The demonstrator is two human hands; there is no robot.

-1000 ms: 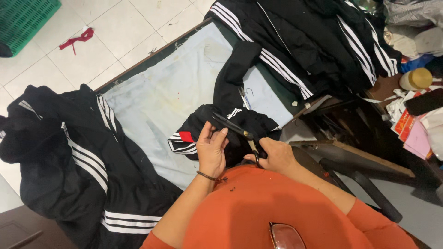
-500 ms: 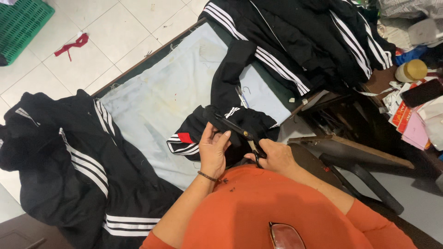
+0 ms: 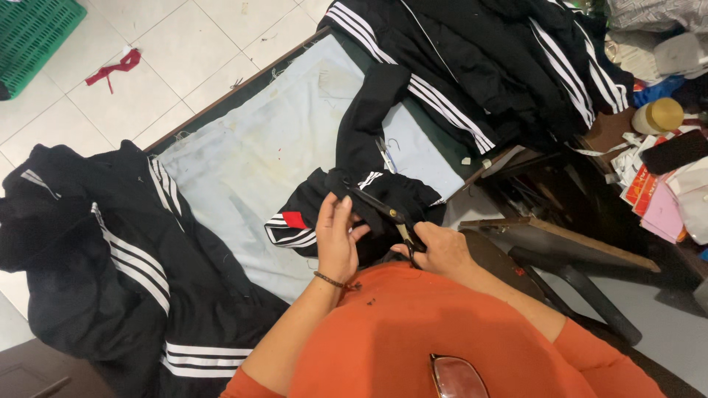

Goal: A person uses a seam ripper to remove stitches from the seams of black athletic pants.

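Little has shifted since a moment ago: both hands stay on the black jacket (image 3: 346,214) bunched at the near edge of the pale blue table (image 3: 243,162). Her left hand (image 3: 338,237) presses the fabric with fingers loosely spread, while the right hand (image 3: 440,249) grips dark scissors (image 3: 389,215), blades angled across the cloth toward the left hand

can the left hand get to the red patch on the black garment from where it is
Probably yes: the left hand rests on the black garment right beside the red patch, and nothing lies between them.
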